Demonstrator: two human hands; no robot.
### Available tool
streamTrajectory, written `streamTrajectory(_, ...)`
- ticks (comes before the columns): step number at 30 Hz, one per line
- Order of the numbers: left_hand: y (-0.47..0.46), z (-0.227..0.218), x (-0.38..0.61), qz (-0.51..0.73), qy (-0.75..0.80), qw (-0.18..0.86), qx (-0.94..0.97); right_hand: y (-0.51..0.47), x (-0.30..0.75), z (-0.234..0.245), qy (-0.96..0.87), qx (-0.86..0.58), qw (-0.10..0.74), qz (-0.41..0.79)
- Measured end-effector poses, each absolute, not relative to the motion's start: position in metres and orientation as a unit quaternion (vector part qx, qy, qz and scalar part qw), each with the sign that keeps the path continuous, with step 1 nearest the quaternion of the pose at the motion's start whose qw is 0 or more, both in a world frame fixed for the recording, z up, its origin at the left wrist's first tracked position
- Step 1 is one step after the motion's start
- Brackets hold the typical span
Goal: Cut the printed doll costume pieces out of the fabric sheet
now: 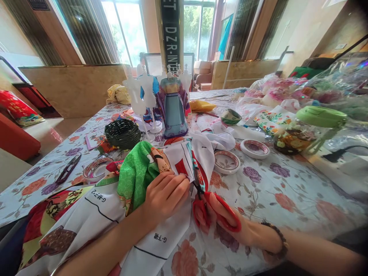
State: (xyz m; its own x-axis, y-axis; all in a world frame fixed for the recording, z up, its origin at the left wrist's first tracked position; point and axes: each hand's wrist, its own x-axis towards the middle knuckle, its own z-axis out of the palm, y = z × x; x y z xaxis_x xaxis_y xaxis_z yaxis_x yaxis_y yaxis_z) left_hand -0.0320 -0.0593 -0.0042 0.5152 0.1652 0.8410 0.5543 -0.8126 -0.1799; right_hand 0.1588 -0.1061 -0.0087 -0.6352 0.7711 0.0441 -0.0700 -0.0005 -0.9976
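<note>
My right hand (pixel 218 211) grips red-handled scissors (pixel 230 214), a finger or thumb through each loop. Their dark blades point away from me, at the edge of the printed fabric (pixel 172 234). My left hand (pixel 168 191) is closed on that fabric just left of the blades, pinching a bunched part of it. The cloth is white with black outlines and lettering, a bright green patterned area (pixel 135 168) and red pieces. It spreads over the table edge toward me at the lower left. How far the blades are into the cloth is hard to make out.
Rolls of tape (pixel 227 161) lie right of the fabric. A dark woven basket (pixel 122 134), small black scissors (pixel 68 169) and another tape roll (pixel 96 170) are at left. Behind stand white mannequin forms (pixel 134 96) and a dressed one (pixel 174 107). A green-lidded jar (pixel 320 117) stands right.
</note>
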Motion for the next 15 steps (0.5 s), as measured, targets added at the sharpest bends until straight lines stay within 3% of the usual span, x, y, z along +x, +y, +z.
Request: streamTrajectory(15, -0.06, 0.001, -0.03, -0.438, -0.196, 0.24, -0.844, -0.11, 0.154, -0.018, -0.518, -0.269, 0.344, 0.735)
